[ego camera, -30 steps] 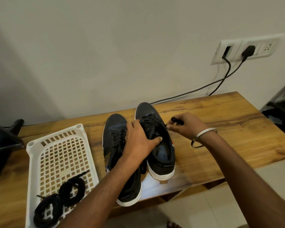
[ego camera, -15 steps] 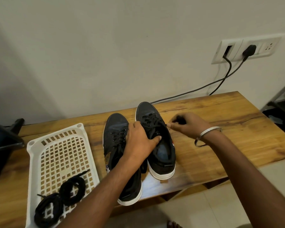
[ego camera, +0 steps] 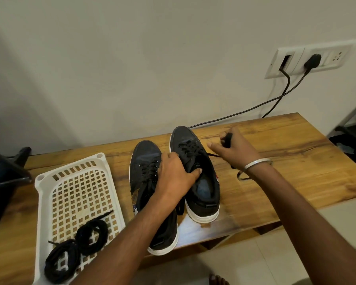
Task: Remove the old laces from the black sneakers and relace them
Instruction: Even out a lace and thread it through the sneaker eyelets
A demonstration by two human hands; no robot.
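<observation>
Right hand is pulling further right than a second ago, fingers pinching the old lace and drawing it out of the right sneaker: unlacing is just starting. Left hand is gripping that sneaker's collar, thumb inside; both sneakers are sitting mid-worktop, heels at the near edge, open room rightward.

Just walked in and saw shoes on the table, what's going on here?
A person is unlacing black sneakers on a wooden table. The left hand grips the right sneaker at its opening, while the right hand pulls a black lace out to the side. The left sneaker is laced. Two coiled black laces lie in a white basket beside them.
</observation>
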